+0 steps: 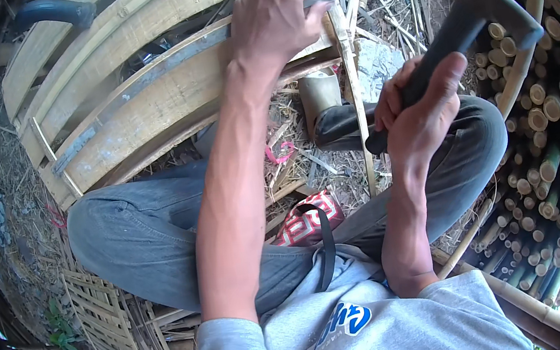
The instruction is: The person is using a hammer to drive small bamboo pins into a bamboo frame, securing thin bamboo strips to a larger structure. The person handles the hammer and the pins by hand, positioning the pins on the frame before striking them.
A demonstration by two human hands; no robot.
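Observation:
My right hand (421,108) is wrapped round the dark handle of a hammer (447,40), raised at the right with its head up and away from me. At the top middle, my left hand (276,18) rests on a curved panel of pale bamboo slats (167,87). Its thumb and forefinger point right and close on a thin, dark grey piece at the panel's edge, too small to name. An upright narrow bamboo strip (350,72) runs along that edge, just beyond the fingertips. The hammer is apart from the panel.
Cut bamboo poles (537,117) are stacked at the right, ends toward me. A woven bamboo piece (110,317) lies lower left. Between my bent legs sits a red-and-white patterned cloth item (308,221). A dark curved object (53,13) lies on the panel's far left. Shavings litter the ground.

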